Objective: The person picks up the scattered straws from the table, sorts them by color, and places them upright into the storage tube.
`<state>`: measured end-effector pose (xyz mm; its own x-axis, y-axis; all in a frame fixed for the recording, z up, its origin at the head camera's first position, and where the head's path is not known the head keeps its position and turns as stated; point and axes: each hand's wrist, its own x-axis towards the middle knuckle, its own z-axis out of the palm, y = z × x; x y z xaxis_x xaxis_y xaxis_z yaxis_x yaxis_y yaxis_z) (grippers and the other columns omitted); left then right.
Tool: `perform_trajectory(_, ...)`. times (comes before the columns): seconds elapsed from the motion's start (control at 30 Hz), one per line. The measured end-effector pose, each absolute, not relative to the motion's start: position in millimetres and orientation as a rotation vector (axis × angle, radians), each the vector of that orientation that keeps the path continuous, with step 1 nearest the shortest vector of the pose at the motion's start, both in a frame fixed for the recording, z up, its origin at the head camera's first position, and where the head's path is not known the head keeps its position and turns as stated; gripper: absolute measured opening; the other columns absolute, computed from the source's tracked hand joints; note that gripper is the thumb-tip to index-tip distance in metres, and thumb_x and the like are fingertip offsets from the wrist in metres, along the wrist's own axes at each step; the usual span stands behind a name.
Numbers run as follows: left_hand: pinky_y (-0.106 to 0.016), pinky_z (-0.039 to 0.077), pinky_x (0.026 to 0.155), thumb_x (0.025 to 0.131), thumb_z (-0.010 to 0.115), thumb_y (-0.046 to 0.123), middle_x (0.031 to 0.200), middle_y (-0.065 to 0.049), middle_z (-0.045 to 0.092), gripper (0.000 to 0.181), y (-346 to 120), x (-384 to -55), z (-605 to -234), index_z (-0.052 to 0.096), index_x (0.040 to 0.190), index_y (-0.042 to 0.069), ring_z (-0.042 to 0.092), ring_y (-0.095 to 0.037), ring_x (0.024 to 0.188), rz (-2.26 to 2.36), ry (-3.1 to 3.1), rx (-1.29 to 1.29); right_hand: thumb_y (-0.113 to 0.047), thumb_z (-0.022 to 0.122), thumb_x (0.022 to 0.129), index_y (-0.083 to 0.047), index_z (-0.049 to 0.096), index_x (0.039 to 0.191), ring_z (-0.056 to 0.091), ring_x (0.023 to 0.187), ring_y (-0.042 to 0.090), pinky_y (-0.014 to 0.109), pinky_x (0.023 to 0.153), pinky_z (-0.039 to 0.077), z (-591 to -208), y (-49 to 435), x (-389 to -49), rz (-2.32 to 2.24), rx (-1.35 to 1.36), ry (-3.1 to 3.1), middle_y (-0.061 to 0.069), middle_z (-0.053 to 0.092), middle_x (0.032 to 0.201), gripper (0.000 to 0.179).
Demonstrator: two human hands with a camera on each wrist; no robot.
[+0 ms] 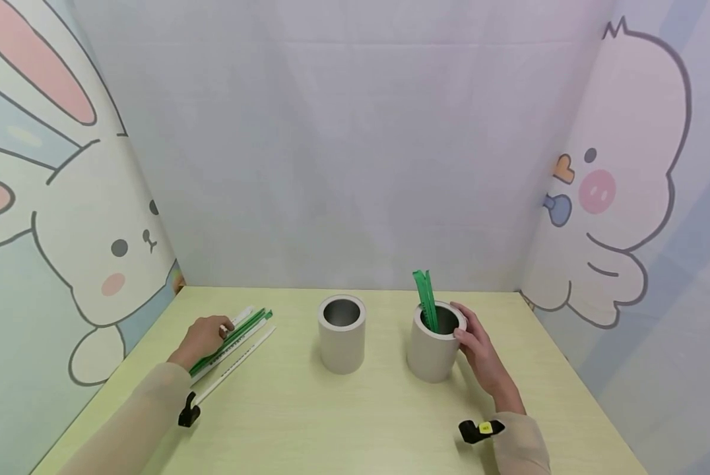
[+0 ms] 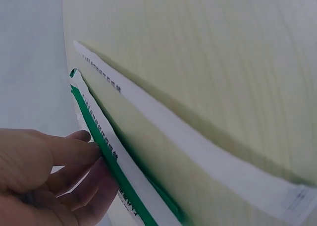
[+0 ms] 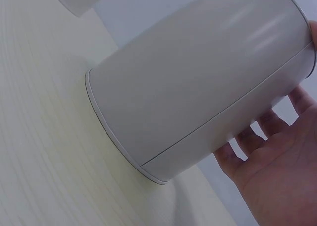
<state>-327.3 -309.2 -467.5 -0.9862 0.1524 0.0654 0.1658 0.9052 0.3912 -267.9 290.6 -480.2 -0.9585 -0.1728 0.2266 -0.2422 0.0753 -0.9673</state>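
At the left of the table, several slim wrapped straws (image 1: pixel 241 342), white and green with printed lettering, lie in a loose bundle. My left hand (image 1: pixel 203 338) pinches at this bundle; in the left wrist view the thumb and fingertips meet the edge of a green straw (image 2: pixel 94 121). Which straws it holds is partly hidden. One white straw (image 1: pixel 236 366) lies apart, to the right of the bundle. My right hand (image 1: pixel 480 349) grips a pale grey cylindrical holder (image 1: pixel 431 356) by its right side, thumb at the rim. Green straws (image 1: pixel 426 300) stand up inside it.
A second pale grey holder (image 1: pixel 342 346) stands upright mid-table, its inside dark. Behind the light wooden table (image 1: pixel 307 422) hangs a plain pale curtain (image 1: pixel 343 165). Cartoon-printed panels (image 1: pixel 111 218) flank both sides.
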Motion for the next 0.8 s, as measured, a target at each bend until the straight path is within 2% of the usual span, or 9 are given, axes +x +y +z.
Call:
perform_trajectory(0.27, -0.057, 0.059, 0.082, 0.097, 0.060, -0.011, 0.096, -0.020, 0.074, 0.022, -308.4, -325.5, -465.0, 0.073, 0.113, -0.004, 0.070, -0.039, 0.090, -0.682, -3.016, -0.284, -0.027, 0.039, 0.114, -0.014, 0.023, 0.167, 0.046, 0.136, 0.003, 0.012, 0.106, 0.042, -478.7, 289.9, -265.8, 2.061, 0.460, -2.247, 0.018, 0.029, 0.166, 0.057)
perform_trajectory(0.43, -0.057, 0.059, 0.083, 0.094, 0.062, -0.012, 0.097, -0.021, 0.074, 0.025, -309.9, -323.9, -465.9, 0.074, 0.114, -0.005, 0.069, -0.038, 0.091, -0.695, -2.998, -0.303, -0.027, 0.039, 0.114, -0.014, 0.023, 0.167, 0.046, 0.137, 0.004, 0.012, 0.106, 0.042, -479.2, 289.4, -266.2, 2.055, 0.461, -2.252, 0.017, 0.030, 0.166, 0.057)
perform_trajectory(0.6, -0.050, 0.057, 0.074, 0.092, 0.065, -0.011, 0.097, -0.020, 0.073, 0.029, -312.4, -322.5, -464.4, 0.072, 0.119, -0.006, 0.068, -0.035, 0.087, -0.736, -2.923, -0.312, -0.027, 0.040, 0.114, -0.015, 0.023, 0.167, 0.045, 0.137, 0.003, 0.012, 0.106, 0.042, -480.7, 290.4, -267.5, 2.059, 0.458, -2.255, 0.016, 0.030, 0.167, 0.057)
perform_trajectory(0.7, -0.049, 0.059, 0.070, 0.094, 0.067, -0.010, 0.101, -0.022, 0.074, 0.030, -311.9, -323.4, -459.8, 0.071, 0.123, -0.006, 0.070, -0.040, 0.090, -0.759, -2.848, -0.350, -0.028, 0.040, 0.114, -0.015, 0.023, 0.168, 0.045, 0.137, 0.003, 0.012, 0.106, 0.042, -481.4, 290.9, -267.9, 2.055, 0.454, -2.257, 0.015, 0.030, 0.167, 0.057)
perform_trajectory(0.8, -0.052, 0.062, 0.075, 0.096, 0.067, -0.008, 0.108, -0.025, 0.074, 0.033, -306.9, -323.1, -449.3, 0.069, 0.128, -0.005, 0.072, -0.045, 0.097, -0.781, -2.773, -0.392, -0.028, 0.039, 0.114, -0.016, 0.023, 0.168, 0.045, 0.137, 0.003, 0.012, 0.106, 0.042, -481.8, 291.4, -268.1, 2.049, 0.451, -2.256, 0.013, 0.030, 0.167, 0.057)
